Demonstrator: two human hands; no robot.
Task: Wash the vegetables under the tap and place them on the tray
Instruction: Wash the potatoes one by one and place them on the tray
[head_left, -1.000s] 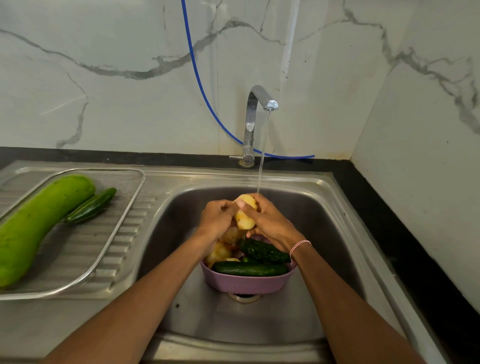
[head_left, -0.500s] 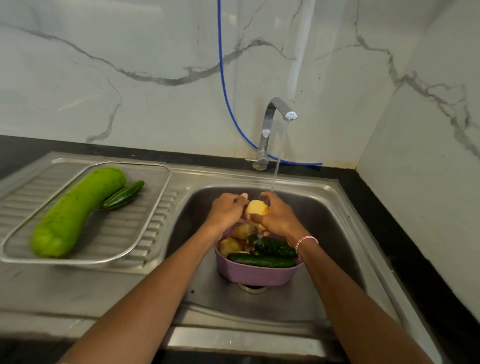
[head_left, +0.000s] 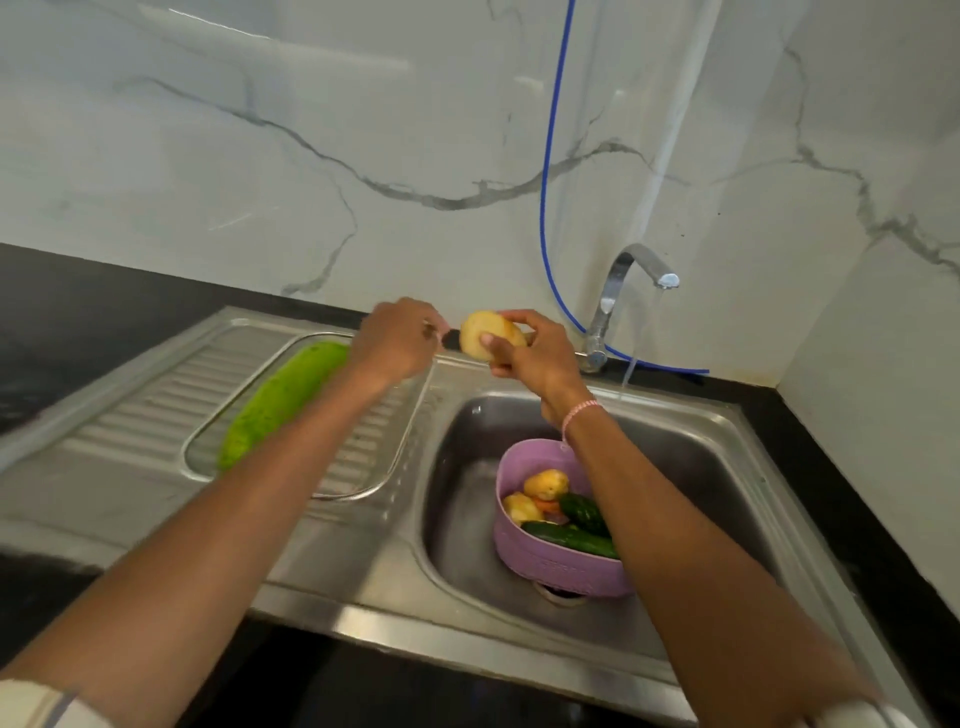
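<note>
My right hand (head_left: 540, 353) grips a yellow potato (head_left: 485, 333), lifted above the sink's back left corner, away from the water stream. My left hand (head_left: 397, 340) hovers beside it over the far end of the metal tray (head_left: 400, 447), fingers loosely curled and holding nothing. A big light-green gourd (head_left: 280, 402) lies on the tray, partly hidden by my left forearm. A purple basket (head_left: 550, 561) in the sink (head_left: 467, 493) holds two potatoes (head_left: 544, 483), cucumbers (head_left: 571, 538) and something orange. The tap (head_left: 631, 291) is running.
The steel drainboard (head_left: 130, 415) carries the tray at the left. A blue hose (head_left: 545, 182) hangs down the marble wall behind the tap. Black countertop surrounds the sink, and a side wall stands close on the right.
Both hands rose from under the water stream and moved left toward the tray, the right carrying the potato. The left hand let go of the potato. The view swung left.
</note>
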